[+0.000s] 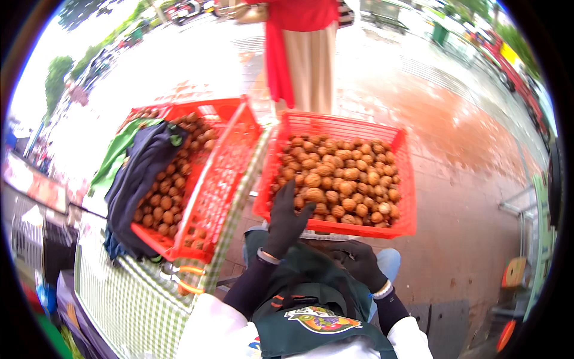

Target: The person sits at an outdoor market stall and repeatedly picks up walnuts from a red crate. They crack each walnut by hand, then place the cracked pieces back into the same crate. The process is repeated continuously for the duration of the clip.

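Note:
A red plastic crate (406, 179) full of walnuts (343, 177) stands in front of my knees. My left hand (285, 224), in a black glove, hovers at the crate's near left corner. Its thumb and fingers are spread, and no walnut shows in its grasp. My right hand (362, 264), also gloved in black, is low over my lap beside the crate's near wall. Its fingers are curled, and whether they hold anything is hidden. I wear a dark green apron (309, 334) with a printed fruit picture.
To the left, another red crate (219, 179) of walnuts sits on a table with a green checked cloth (148, 296). A dark garment (143, 166) lies over its side. Beyond the middle crate stands a person in red (302, 18). A pale green metal frame (540, 224) is at right.

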Demonstrator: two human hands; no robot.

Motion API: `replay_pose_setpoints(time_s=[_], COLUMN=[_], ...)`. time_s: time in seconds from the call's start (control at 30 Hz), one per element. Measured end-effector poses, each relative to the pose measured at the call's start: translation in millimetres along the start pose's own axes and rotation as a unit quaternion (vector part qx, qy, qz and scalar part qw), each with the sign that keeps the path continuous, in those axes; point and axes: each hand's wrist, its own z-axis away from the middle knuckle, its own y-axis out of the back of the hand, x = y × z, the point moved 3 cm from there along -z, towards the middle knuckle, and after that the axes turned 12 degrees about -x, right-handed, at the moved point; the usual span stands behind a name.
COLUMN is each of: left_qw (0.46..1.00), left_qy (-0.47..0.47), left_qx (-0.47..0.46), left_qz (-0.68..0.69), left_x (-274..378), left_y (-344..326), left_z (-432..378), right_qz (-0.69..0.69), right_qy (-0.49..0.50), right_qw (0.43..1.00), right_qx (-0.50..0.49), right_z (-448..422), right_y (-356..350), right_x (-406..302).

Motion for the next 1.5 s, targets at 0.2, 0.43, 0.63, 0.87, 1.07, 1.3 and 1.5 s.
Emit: replay_pose_setpoints(time_s=[0.2, 0.43, 0.63, 0.87, 1.07, 1.3, 1.5], left_qw=[0.996, 0.972, 0.843, 0.682, 0.956, 0.869, 0.774], left_qy=[-0.066, -0.037, 0.181, 0.182, 0.086, -0.030, 0.021], left_qx=[0.027, 0.179, -0.155, -0.025, -0.015, -0.150, -0.172], left_qz=[0.043, -0.146, -0.482, -0.707, -0.280, 0.470, 0.609], left_x=[16, -56, -215, -309, -170, 9, 44], left_y=[117, 302, 281, 238, 270, 169, 77], left_z=[88, 32, -39, -65, -48, 37, 60], right_qz=[0.179, 0.239, 0.190, 0.206, 0.031, -0.094, -0.216], right_qy=[0.042, 0.103, 0.138, 0.120, 0.118, 0.105, 0.177], right_qw=[0.982, 0.945, 0.940, 0.959, 0.987, 0.990, 0.960], right_qx=[-0.041, -0.196, -0.248, -0.154, -0.106, 0.026, 0.024], right_z=[-34, -47, -39, -21, -20, -66, -67], right_y=[-22, -80, -100, -72, -44, -35, -23], right_x=[-11, -11, -25, -27, -37, -64, -94])
